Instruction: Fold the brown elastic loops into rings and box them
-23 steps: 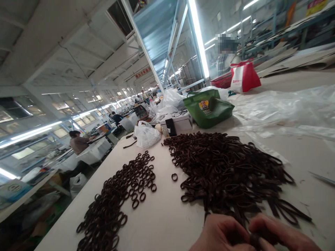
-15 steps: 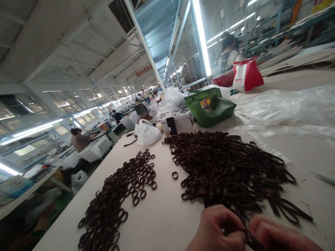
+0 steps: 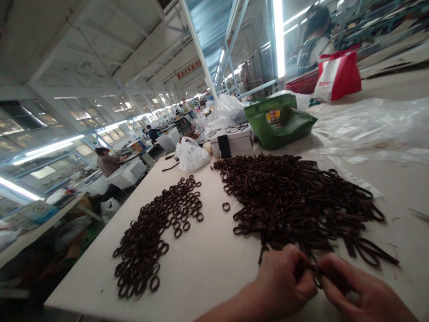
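Observation:
My left hand point(image 3: 286, 279) and my right hand point(image 3: 357, 286) are close together at the lower right, fingertips pinched on a narrow dark brown strap loop point(image 3: 315, 273). Part of that loop is hidden by the fingers. Just beyond them spreads a large heap of long dark brown strap loops point(image 3: 284, 197), with some strap ends reaching down to my hands. To the left, a second heap of small dark brown rings point(image 3: 147, 237) covers part of the table. One single ring point(image 3: 225, 206) lies between the two heaps.
On the pale table point(image 3: 201, 273) stand a white plastic bag point(image 3: 192, 155), a black phone point(image 3: 224, 146) against a white box point(image 3: 243, 139), and a green bag point(image 3: 279, 123). A pointed metal tool point(image 3: 418, 214) lies at the right. A person point(image 3: 315, 42) is at the back.
The view has shifted, so the table's things sit higher in the picture. Both hands show more fully, still pinching the strap loop, with their fingertips closer together.

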A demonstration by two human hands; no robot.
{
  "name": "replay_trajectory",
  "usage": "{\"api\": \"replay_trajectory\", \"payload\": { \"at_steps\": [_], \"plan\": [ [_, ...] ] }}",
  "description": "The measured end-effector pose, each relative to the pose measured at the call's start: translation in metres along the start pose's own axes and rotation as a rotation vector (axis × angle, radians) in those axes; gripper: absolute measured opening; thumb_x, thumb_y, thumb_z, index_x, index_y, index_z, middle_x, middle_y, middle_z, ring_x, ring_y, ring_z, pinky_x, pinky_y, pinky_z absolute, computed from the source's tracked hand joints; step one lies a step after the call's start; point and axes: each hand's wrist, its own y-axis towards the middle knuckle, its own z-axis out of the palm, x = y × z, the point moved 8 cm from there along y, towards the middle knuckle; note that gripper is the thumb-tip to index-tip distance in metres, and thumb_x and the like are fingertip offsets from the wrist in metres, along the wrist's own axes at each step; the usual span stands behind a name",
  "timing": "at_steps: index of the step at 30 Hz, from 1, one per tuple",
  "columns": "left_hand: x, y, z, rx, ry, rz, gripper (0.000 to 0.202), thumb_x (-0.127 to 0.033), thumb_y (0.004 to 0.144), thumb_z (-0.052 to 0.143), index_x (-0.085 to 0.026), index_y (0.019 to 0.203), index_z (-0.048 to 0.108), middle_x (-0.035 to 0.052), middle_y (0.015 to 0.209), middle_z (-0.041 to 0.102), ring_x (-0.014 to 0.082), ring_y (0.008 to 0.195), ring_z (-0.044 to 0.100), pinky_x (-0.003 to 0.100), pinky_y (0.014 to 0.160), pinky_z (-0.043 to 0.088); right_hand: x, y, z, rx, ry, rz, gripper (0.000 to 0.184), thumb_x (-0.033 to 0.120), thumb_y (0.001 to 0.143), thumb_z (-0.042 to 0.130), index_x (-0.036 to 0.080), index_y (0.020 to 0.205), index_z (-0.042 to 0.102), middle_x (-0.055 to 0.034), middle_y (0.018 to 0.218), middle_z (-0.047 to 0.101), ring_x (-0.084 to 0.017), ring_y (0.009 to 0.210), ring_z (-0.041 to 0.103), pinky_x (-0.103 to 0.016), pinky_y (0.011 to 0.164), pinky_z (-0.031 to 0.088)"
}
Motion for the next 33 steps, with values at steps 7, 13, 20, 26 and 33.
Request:
{"api": "replay_trajectory", "payload": {
  "at_steps": [7,13,20,26,33],
  "plan": [
    [-0.014,0.005,-0.006,-0.077,0.333,0.067,0.017,-0.026,0.079,0.065,-0.021,0.096,0.066,-0.0001,0.065,0.061,0.0147,0.053,0.049,0.027,0.053,0.032,-0.007,0.006,-0.006,0.015,-0.340,0.091,0.027,0.047,0.081,0.052,0.028,0.092,0.066,-0.0030,0.070,0.071,-0.023,0.052,0.066,-0.032,0.045,0.046],
    [-0.010,0.010,-0.011,-0.046,0.436,0.032,0.025,-0.037,0.083,0.059,-0.022,0.103,0.063,0.0014,0.074,0.068,0.0200,0.062,0.062,0.028,0.057,0.045,-0.004,0.019,-0.008,0.042,-0.133,0.171,0.033,0.056,0.076,0.054,0.025,0.083,0.065,-0.0058,0.068,0.070,-0.025,0.057,0.067,-0.032,0.048,0.049],
    [-0.002,0.009,-0.075,-0.300,0.379,-0.076,0.011,-0.019,0.085,0.058,-0.022,0.095,0.063,0.0012,0.075,0.069,0.0184,0.066,0.065,0.027,0.061,0.047,0.010,0.014,0.012,0.135,0.059,0.179,0.033,0.051,0.079,0.060,0.022,0.094,0.065,-0.0049,0.080,0.073,-0.022,0.069,0.069,-0.028,0.061,0.056],
    [0.047,-0.020,-0.205,-0.718,0.446,-0.327,0.010,-0.024,0.090,0.057,-0.019,0.099,0.057,-0.0005,0.075,0.065,0.0140,0.063,0.061,0.025,0.064,0.044,0.018,0.012,0.013,0.134,0.036,0.116,0.028,0.045,0.086,0.054,0.022,0.094,0.067,-0.0033,0.081,0.072,-0.020,0.071,0.068,-0.028,0.069,0.056],
    [0.047,0.000,-0.157,-0.224,0.517,-0.104,0.010,-0.028,0.086,0.063,-0.020,0.083,0.069,0.0000,0.081,0.065,0.0131,0.071,0.060,0.025,0.070,0.045,0.029,0.014,0.012,0.162,0.034,0.090,0.024,0.039,0.088,0.051,0.022,0.089,0.067,-0.0013,0.079,0.070,-0.018,0.071,0.067,-0.028,0.070,0.054]
  ]
}}
